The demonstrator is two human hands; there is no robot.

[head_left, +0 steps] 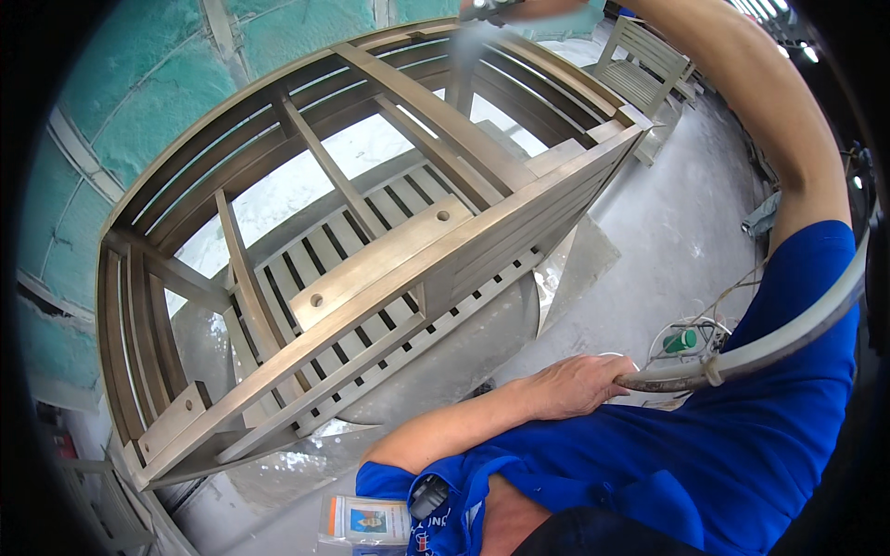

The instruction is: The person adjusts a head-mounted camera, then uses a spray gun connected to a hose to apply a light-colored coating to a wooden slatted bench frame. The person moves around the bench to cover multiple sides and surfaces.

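At the top edge, my right hand (549,9) is closed around a metal spray gun (488,10), partly cut off by the picture's rim. Pale mist (468,44) comes off the gun over the far rails of a large brown slatted furniture frame (436,144). My left hand (579,385) is closed on a thick pale hose (788,343) in front of my body. That hose curves up along my right side. Flat boards with round holes (385,262) lie across the frame's near side. Grey slats (324,250) with dark gaps show inside it.
Under the frame is a broad grey sheet or disc (491,343). Teal-coated wall panels (139,83) stand behind it. A slatted chair (640,69) is at the far right, and another slatted piece (102,500) at lower left. A green-topped container (680,341) sits among cords on the floor.
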